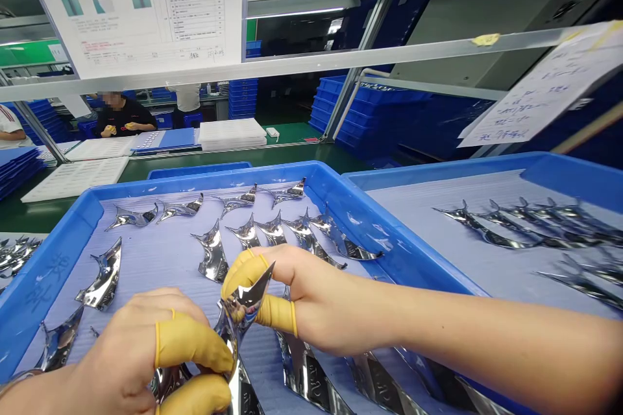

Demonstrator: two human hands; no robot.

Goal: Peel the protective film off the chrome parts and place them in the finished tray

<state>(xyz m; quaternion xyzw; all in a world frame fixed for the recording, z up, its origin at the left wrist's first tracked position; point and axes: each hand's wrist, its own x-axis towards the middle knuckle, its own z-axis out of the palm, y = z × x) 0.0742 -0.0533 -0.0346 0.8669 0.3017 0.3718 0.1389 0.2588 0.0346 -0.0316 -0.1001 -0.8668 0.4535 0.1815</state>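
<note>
My left hand and my right hand both wear yellow finger cots on some fingers. Between them they grip one shiny, curved chrome metal part with pointed ends. The right thumb and fingers pinch its upper end, while the left fingertips close on its lower side. It is held above a blue tray with a pale lining, where several similar chrome parts lie in loose rows. Some of those parts are partly hidden beneath my hands and right forearm.
A second blue tray with more chrome parts is on the right. Ahead runs a metal rail carrying a printed sheet and handwritten papers. Behind it are stacked blue crates and a seated person.
</note>
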